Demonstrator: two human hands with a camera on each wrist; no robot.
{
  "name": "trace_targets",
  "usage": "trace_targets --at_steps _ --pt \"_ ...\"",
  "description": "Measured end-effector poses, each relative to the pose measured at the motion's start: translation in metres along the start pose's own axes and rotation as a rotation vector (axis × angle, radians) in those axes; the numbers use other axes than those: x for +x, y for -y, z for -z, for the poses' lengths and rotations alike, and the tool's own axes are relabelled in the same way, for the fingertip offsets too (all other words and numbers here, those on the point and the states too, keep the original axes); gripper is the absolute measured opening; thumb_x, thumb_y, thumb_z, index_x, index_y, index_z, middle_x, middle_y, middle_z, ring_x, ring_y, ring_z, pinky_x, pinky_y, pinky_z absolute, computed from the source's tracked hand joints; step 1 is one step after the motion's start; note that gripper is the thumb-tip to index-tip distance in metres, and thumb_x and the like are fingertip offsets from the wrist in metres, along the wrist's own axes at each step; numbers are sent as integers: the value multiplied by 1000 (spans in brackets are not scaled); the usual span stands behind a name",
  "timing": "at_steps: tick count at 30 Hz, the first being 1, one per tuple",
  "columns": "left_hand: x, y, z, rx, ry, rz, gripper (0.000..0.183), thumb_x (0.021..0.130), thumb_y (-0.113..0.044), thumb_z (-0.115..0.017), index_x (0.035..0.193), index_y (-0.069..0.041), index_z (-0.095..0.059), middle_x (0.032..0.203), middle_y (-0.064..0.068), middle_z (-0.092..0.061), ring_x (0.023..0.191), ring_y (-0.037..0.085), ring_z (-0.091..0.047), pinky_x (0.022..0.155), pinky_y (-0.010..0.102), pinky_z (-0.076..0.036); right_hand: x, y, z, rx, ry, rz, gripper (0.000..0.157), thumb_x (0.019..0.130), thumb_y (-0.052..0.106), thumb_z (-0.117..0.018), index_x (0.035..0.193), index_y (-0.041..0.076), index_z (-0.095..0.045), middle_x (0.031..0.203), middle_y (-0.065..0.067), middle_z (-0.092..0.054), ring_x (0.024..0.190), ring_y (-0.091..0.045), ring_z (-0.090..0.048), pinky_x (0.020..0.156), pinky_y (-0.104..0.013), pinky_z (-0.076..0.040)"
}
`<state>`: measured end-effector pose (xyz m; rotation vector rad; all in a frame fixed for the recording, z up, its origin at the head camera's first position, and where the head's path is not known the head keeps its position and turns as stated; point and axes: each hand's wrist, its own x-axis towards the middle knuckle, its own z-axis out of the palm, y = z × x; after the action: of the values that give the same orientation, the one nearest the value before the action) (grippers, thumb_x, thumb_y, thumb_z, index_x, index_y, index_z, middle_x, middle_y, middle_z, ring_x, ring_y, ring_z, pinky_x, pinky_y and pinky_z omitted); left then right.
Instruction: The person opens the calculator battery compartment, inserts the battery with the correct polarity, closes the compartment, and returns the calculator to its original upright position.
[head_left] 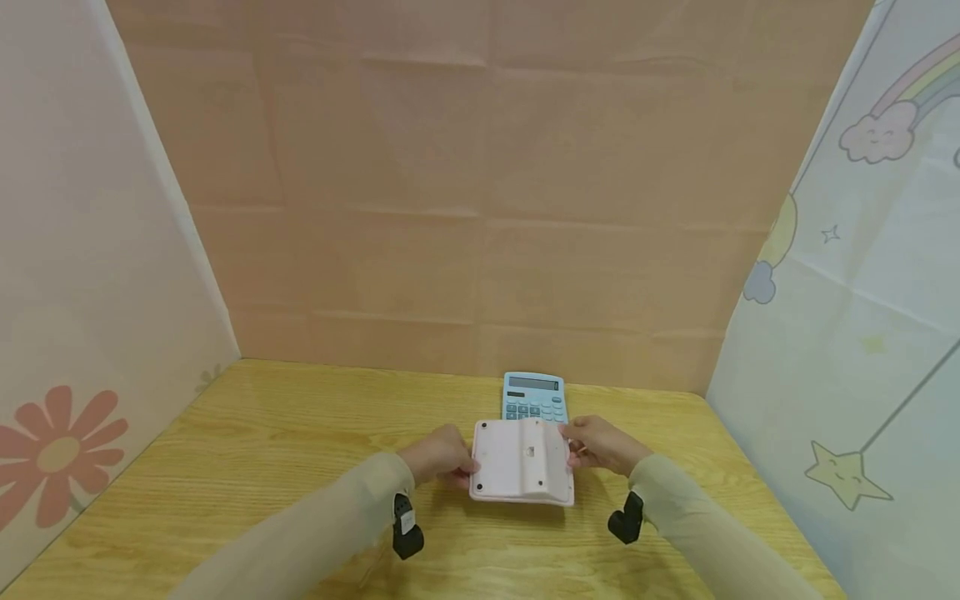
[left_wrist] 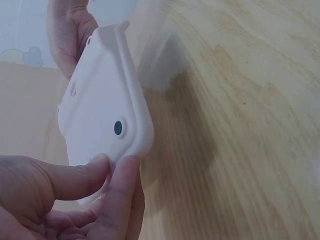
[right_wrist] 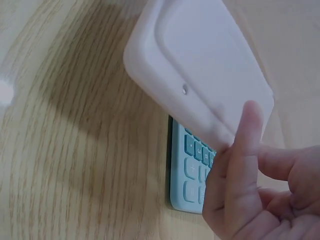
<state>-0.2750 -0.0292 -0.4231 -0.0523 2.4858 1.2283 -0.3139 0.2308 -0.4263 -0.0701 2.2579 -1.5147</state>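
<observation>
A pale pink calculator (head_left: 501, 462) is held up over the wooden table, its back turned toward me, with dark round feet and a raised ridge. My left hand (head_left: 441, 454) pinches its left edge; in the left wrist view the thumb and fingers (left_wrist: 125, 175) close on a corner near one black foot (left_wrist: 118, 128). On the other side, my right hand (head_left: 602, 443) grips the right edge, one finger (right_wrist: 245, 145) lying along the back. Behind it a light blue calculator (head_left: 534, 396) lies face up, its lower part hidden by the pink one.
The wooden table (head_left: 300, 433) runs back to a tan paper-like backdrop (head_left: 480, 208). Patterned sheets stand at either side, with a red flower (head_left: 60, 454) on the left and a yellow star (head_left: 847, 475) on the right. Black devices (head_left: 407, 533) are strapped to both wrists.
</observation>
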Motion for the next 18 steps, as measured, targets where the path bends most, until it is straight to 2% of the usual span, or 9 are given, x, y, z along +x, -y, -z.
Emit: trace_targets --at_steps 6,11,15,18 --pt "4 -3 10 -66 5 -34 10 87 -1 -68 79 2 -63 69 7 -61 57 11 -58 63 27 -58 0 6 2 24 -7 24 27 104 16 -42 113 -8 -51 88 -10 -52 66 -13 -53 59 -19 -52" --pt "3 -6 19 -129 -14 -117 8 87 1 -68 83 2 -61 73 7 -60 59 12 -58 63 28 -58 0 11 5 36 -11 60 29 105 18 -40 115 -8 -49 97 -13 -50 75 -15 -53 68 -22 -56" --pt "4 -8 25 -169 -37 -193 7 86 3 -67 89 5 -62 77 9 -62 59 12 -59 61 29 -58 -1 13 7 65 3 101 40 107 22 -36 128 -12 -42 106 -17 -50 84 -16 -55 75 -23 -56" --pt "5 -8 28 -162 -57 -244 9 85 4 -67 92 5 -61 79 11 -63 60 13 -60 62 31 -59 -1 14 8 95 11 118 49 107 28 -34 133 -13 -39 108 -17 -52 88 -17 -56 77 -22 -56"
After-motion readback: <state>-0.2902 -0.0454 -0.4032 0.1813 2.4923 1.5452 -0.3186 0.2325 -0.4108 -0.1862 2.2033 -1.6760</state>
